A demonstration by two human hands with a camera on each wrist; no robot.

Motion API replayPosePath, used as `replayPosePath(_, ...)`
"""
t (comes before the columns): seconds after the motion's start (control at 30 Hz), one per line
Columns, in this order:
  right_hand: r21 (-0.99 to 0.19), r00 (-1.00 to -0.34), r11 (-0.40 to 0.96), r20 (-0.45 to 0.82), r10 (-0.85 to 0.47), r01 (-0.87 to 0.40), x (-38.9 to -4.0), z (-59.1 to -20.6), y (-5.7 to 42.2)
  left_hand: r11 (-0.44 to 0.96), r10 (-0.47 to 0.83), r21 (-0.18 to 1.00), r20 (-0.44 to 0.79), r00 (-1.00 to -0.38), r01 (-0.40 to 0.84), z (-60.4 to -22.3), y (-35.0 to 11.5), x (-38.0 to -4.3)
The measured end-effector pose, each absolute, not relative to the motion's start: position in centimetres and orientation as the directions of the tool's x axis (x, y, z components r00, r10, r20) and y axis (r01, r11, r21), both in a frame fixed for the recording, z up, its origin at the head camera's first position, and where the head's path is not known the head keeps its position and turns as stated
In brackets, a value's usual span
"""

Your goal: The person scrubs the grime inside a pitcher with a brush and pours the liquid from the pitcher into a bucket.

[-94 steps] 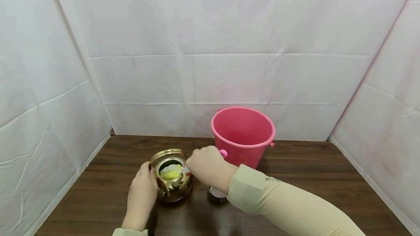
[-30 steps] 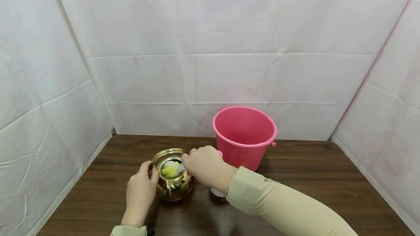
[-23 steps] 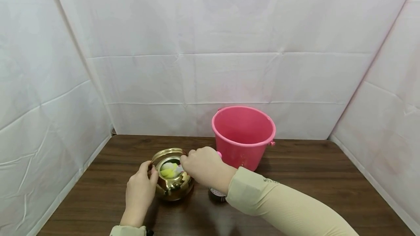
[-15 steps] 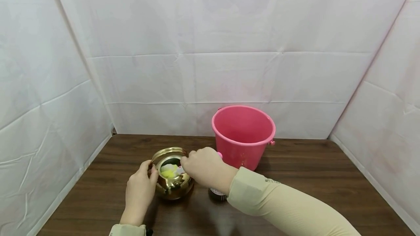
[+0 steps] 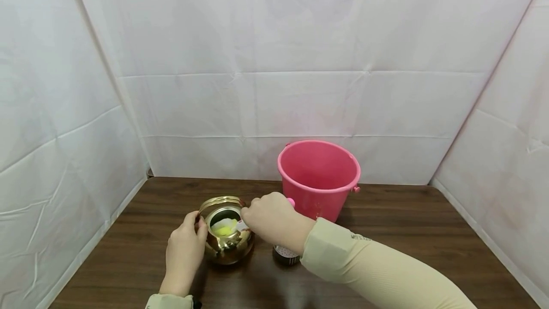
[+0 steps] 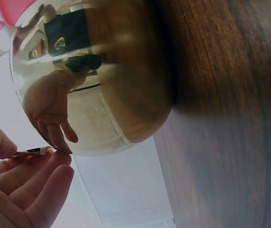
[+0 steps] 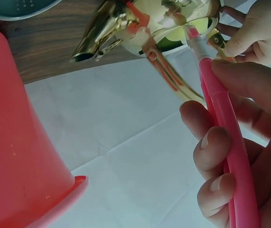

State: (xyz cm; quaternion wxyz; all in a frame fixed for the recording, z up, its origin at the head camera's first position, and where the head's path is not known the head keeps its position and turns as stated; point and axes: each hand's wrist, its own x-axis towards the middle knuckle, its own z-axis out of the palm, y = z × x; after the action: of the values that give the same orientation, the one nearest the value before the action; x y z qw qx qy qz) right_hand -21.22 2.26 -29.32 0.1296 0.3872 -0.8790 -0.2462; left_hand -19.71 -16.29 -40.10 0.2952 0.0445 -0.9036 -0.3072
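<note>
A shiny gold kettle (image 5: 229,247) stands on the brown wooden table, lid off and handle raised. My left hand (image 5: 185,251) is at its left side; in the left wrist view the thumb and fingers pinch the lower end of the kettle's handle (image 6: 31,152). With my right hand (image 5: 274,218) I grip the pink handle of a cleaning brush (image 7: 228,128), fingers curled round it. The brush's yellow and white sponge head (image 5: 225,227) sits inside the kettle's mouth. The right wrist view shows the kettle's spout (image 7: 95,35) pointing toward the bucket's side.
Behind my right hand stands a pink bucket (image 5: 315,199), close to the kettle. A small dark round piece with a perforated top (image 5: 285,254) lies right of the kettle, partly under my right forearm. White cloth walls (image 5: 257,104) enclose the table (image 5: 407,232) at the back and sides.
The sponge head has shifted about within the kettle's mouth, and my right hand has moved slightly right over the last half second. My left hand keeps its hold; the bucket stays put.
</note>
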Motion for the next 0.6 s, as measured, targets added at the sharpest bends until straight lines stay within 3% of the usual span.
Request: replayPosePath(0.6,0.511,-0.704,0.634,0.075,-0.706,-0.581,-22.22,-29.58,2.56,0.808,-0.254,0.578,0.519,-0.817,0.116,-39.9,-16.31,-19.66)
